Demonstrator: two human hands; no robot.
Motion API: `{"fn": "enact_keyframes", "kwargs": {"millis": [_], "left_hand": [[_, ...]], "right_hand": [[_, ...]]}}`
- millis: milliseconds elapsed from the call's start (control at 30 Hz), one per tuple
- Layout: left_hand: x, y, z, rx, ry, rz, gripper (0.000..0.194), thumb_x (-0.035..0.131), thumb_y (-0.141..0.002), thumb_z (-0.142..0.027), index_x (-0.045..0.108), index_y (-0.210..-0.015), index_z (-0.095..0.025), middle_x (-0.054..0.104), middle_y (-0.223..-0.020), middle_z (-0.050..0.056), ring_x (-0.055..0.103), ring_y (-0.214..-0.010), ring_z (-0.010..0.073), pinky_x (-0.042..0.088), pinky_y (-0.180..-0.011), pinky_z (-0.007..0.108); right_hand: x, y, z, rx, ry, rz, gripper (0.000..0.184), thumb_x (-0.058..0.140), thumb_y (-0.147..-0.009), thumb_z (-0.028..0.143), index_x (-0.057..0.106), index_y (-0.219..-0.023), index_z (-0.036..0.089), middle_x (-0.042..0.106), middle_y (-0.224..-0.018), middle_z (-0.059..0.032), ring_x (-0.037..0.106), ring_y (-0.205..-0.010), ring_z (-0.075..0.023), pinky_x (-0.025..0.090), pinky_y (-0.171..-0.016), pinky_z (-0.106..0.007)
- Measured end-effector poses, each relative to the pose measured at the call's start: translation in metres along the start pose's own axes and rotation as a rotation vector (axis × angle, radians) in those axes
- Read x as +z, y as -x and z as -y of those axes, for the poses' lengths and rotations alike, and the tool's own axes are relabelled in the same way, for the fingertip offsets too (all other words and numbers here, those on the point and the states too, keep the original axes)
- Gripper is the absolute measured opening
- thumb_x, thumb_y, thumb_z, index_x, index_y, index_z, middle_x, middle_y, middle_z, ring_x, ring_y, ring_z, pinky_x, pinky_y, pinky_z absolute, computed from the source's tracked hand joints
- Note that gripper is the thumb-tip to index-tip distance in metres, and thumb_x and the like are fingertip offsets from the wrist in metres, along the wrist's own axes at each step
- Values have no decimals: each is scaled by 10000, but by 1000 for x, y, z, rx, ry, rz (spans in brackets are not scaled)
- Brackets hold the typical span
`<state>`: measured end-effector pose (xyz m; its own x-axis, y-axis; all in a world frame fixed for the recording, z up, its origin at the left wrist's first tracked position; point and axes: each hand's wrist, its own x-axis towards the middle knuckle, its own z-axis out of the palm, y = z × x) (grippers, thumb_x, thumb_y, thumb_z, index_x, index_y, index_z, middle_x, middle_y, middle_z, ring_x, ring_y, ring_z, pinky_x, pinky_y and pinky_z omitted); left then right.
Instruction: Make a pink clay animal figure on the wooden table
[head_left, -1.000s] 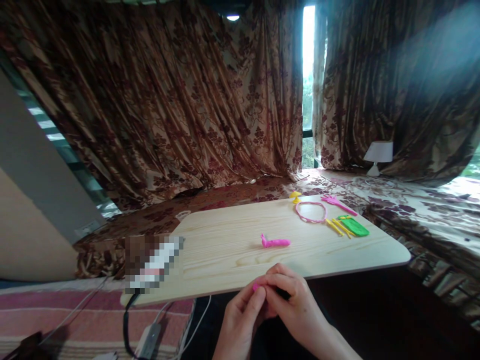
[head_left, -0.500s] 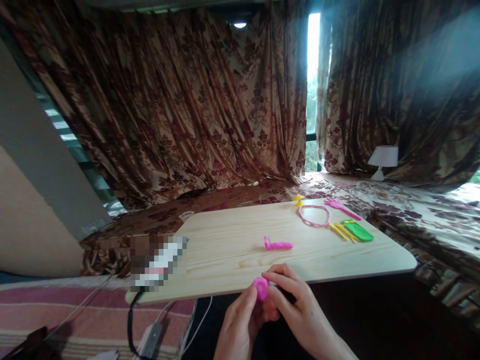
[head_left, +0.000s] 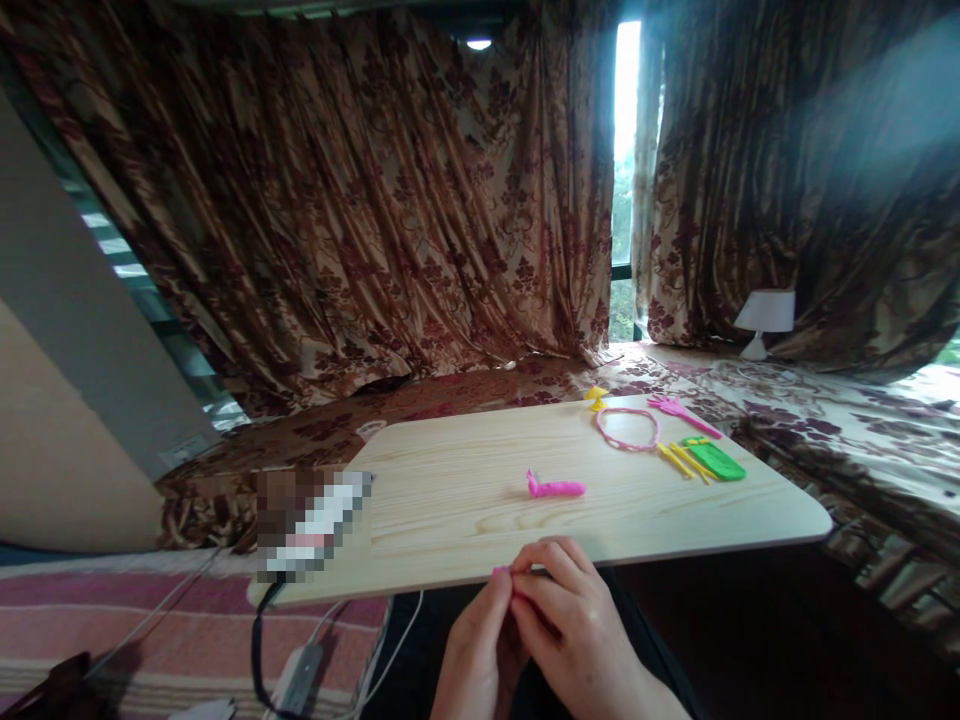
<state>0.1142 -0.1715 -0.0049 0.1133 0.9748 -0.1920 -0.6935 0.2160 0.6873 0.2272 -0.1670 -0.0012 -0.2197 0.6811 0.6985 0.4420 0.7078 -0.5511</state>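
Note:
Just in front of the table's near edge, my left hand (head_left: 480, 640) and my right hand (head_left: 571, 622) are pressed together around a lump of pink modelling clay (head_left: 500, 571). Only a sliver of the clay shows above my left thumb; my fingers cover the rest. Both hands are closed on it, the right one with bent fingers over its far side. Beyond them on the tabletop lies a pink clay stick (head_left: 556, 489) with a small upright bit at its left end.
The pale wooden table (head_left: 442, 500) bears a yellow mushroom-like piece (head_left: 596, 398), a twisted pink ring (head_left: 628, 430), a pink hand-shaped piece (head_left: 682, 415), yellow sticks (head_left: 679, 461) and a green slab (head_left: 716, 460). A pixelated object (head_left: 319, 525) lies left. A power strip (head_left: 300, 678) sits below.
My right hand has turned and closed over the pink clay, which showed as a rounded, hollowed lump before and is now mostly covered. The pieces on the table have not moved.

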Motion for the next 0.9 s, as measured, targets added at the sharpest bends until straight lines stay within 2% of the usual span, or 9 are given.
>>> {"fn": "enact_keyframes", "kwargs": {"millis": [167, 300, 400, 567, 633, 733, 800, 900], "left_hand": [[4, 3, -4, -14, -55, 81, 180, 731, -712, -289, 722, -787, -126, 730, -799, 88, 680, -822, 231, 534, -731, 314], [-1, 1, -2, -47, -75, 66, 200, 736, -704, -296, 726, -848, -158, 734, -882, 91, 682, -839, 239, 530, -740, 339], [-5, -1, -1, 9, -118, 25, 291, 703, -734, -331, 714, -984, -183, 722, -1003, 101, 668, -907, 252, 527, -768, 359], [-3, -2, 2, 92, -280, 13, 362, 742, -677, -369, 730, -962, -146, 716, -1022, 135, 648, -949, 296, 533, -776, 377], [-1, 0, 2, 104, -311, 39, 350, 762, -660, -338, 735, -952, -147, 724, -997, 125, 648, -944, 293, 535, -775, 367], [0, 1, -1, 69, -297, 75, 314, 754, -678, -314, 738, -945, -148, 737, -932, 117, 661, -911, 271, 533, -763, 337], [-2, 1, -5, 49, -274, 62, 298, 749, -689, -303, 738, -948, -158, 741, -901, 110, 672, -873, 244, 529, -745, 301], [-5, 1, -9, 44, -249, 41, 268, 740, -705, -290, 739, -939, -159, 742, -863, 102, 682, -823, 219, 529, -703, 268]], "right_hand": [[-12, 0, 3, 26, -87, 42, 459, 584, -764, 34, 567, -1179, 229, 570, -1106, -64, 492, -1040, -217, 454, -896, -354], [-14, -2, 1, -4, -71, 45, 318, 584, -815, 78, 631, -1084, 240, 601, -1034, -55, 490, -1031, -217, 449, -897, -367], [-14, -2, -3, -20, -58, 12, 213, 605, -831, 131, 664, -1004, 241, 626, -985, -51, 481, -1052, -229, 432, -929, -395], [-14, -1, -9, -18, 34, -18, 228, 562, -847, 99, 670, -986, 245, 628, -941, -52, 486, -1056, -236, 434, -912, -407], [-15, -1, -8, -4, 102, 8, 228, 551, -835, 71, 674, -939, 232, 620, -971, -59, 475, -1079, -249, 423, -915, -422], [-20, -4, -1, 3, 104, 121, 187, 608, -796, 99, 662, -927, 222, 604, -1026, -58, 468, -1102, -255, 419, -933, -415], [-24, -4, 2, 22, 13, 189, 285, 649, -764, 123, 631, -1027, 232, 586, -1073, -51, 484, -1088, -233, 443, -927, -370], [-24, -2, 2, 60, -102, 161, 438, 628, -756, 86, 574, -1157, 254, 555, -1143, -49, 497, -1086, -207, 454, -930, -331]]}}
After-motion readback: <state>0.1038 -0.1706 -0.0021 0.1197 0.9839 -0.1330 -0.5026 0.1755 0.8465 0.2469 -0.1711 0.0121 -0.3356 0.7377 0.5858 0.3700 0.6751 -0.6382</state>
